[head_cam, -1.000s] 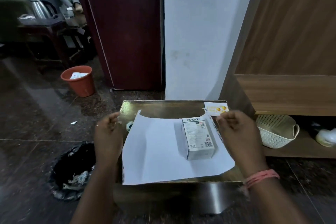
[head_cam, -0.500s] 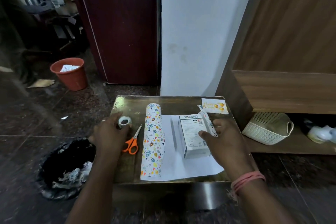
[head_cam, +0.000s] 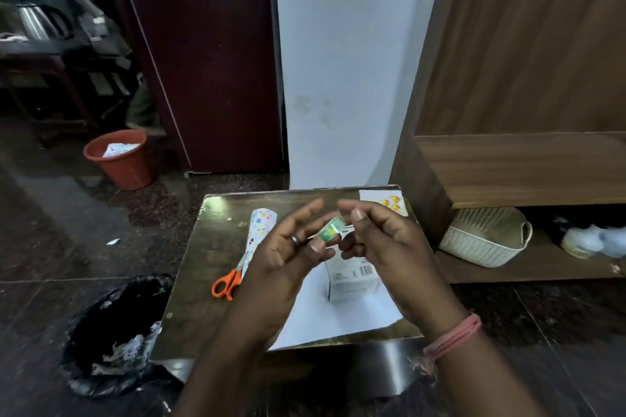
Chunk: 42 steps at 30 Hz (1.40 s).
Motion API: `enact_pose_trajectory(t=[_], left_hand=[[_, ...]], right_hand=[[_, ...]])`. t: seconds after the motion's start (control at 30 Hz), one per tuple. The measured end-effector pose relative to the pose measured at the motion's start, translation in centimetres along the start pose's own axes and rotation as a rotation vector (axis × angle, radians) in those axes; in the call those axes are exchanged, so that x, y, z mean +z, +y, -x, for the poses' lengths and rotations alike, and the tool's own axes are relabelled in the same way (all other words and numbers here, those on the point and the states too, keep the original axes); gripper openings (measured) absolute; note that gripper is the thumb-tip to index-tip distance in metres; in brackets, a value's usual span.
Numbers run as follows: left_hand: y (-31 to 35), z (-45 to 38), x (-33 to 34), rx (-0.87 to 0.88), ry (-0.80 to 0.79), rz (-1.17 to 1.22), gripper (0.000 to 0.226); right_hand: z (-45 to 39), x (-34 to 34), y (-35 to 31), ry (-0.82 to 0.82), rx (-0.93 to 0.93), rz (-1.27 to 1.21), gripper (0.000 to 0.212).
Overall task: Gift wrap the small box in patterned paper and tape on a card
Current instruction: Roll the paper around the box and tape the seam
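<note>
Both hands are raised above the small table (head_cam: pixel 189 298). My left hand (head_cam: pixel 288 247) holds a small roll of clear tape (head_cam: pixel 331 229) with a green core between thumb and fingers. My right hand (head_cam: pixel 376 240) pinches at the tape's edge with thumb and forefinger. Below them the small white box (head_cam: pixel 352 278) lies on the wrapping paper (head_cam: pixel 325 318), white side up. The paper's left part is curled into a roll showing its colourful pattern (head_cam: pixel 259 227). A card (head_cam: pixel 389 201) with yellow shapes lies at the table's far right corner.
Orange-handled scissors (head_cam: pixel 227 283) lie left of the paper. A black bin bag (head_cam: pixel 111 332) with scraps sits on the floor at left, an orange bucket (head_cam: pixel 118 159) farther back. A white woven basket (head_cam: pixel 487 237) stands on the low shelf at right. A person moves at far left.
My left hand picked the tape roll up from the table and raised it. My right hand left the box and came up to the tape. The paper's left side stays curled.
</note>
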<state>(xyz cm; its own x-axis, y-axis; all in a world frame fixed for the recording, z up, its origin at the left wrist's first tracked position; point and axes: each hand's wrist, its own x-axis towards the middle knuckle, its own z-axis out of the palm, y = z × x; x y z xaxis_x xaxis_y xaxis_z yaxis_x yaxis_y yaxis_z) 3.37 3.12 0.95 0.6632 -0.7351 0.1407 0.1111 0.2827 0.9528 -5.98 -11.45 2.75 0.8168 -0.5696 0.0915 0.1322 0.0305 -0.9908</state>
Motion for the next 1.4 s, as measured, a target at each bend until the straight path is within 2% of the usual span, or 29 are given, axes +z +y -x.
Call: enact_pose_trajectory(t=[0.2,0.4,0.57,0.73,0.9,0.97,1.07,1.2,1.4], left_hand=[[-2.5,-0.5,0.6,-0.006,0.081,-0.025,0.035],[-3.3,-0.9,-0.1,-0.037,0.094,0.007,0.029],[-3.1,-1.2,0.5,-0.063,0.074,0.022,0.03],[-2.6,-1.0,0.8,-0.111,0.128,0.126,0.034],[-2.0,-0.9,1.2,-0.025,0.167,-0.119,0.032],[-1.8,-0.9,1.3,-0.077,0.196,-0.038,0.035],[-1.4,-0.9,1.4,-0.196,0.171,0.114,0.05],[-0.8,-0.7,1.4,-0.308,0.166,0.194,0.049],[0.3,-0.5,0.9,-0.4,0.173,0.271,0.05]], right_hand=[[-0.4,-1.3,1.0,-0.037,0.015,-0.014,0.02],[-0.9,-1.6,1.7,-0.086,0.057,0.003,0.018],[-1.2,-2.0,1.9,-0.067,0.097,-0.097,0.01],[-1.1,-1.7,2.0,-0.065,0.125,-0.173,0.006],[-0.8,-0.8,1.9,-0.056,0.148,-0.196,0.012],[-0.7,-0.3,2.0,-0.041,0.172,-0.249,0.013],[-0.5,0.7,2.0,-0.038,0.246,-0.357,0.013],[-0.5,1.6,1.8,0.052,0.31,-0.472,0.01],[-0.5,2.8,1.7,0.155,0.255,-0.37,0.008]])
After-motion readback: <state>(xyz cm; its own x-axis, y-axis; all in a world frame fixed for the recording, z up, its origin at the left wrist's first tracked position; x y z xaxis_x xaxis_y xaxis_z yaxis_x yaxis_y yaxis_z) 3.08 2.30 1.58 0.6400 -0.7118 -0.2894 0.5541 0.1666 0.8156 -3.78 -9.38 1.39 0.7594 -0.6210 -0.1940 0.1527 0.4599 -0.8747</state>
